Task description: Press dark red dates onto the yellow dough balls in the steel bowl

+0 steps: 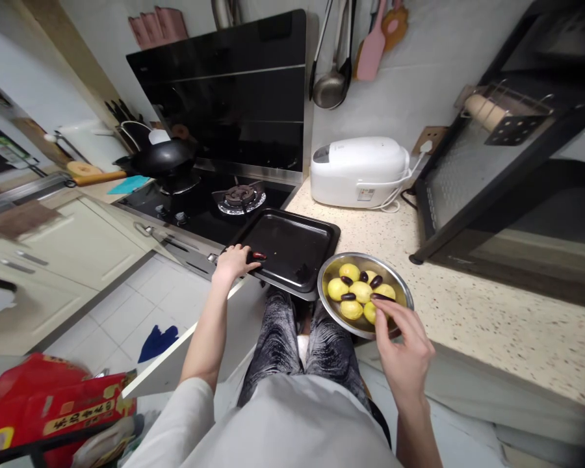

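My left hand (234,262) is closed on the near left edge of a black baking tray (292,244). A small dark red, shiny piece (259,255) shows right by its thumb and fingertips. To the right of the tray, a round metal bowl (406,286) holds several yellow round fruits (361,292) with dark oval fruits (348,296) scattered among them. Over the bowl's near right side is my right hand (405,341), thumb and fingers pinched at a dark, longish oval fruit (383,298). Its fingertips partly cover a yellow fruit below.
A gas stove (241,196) with a black wok (163,158) lies beyond the tray. Behind the bowl stands a white rice cooker (359,172); a black-framed rack (487,188) rises at right. An opened cabinet door (175,348) sticks out at left, near a red bag (58,403).
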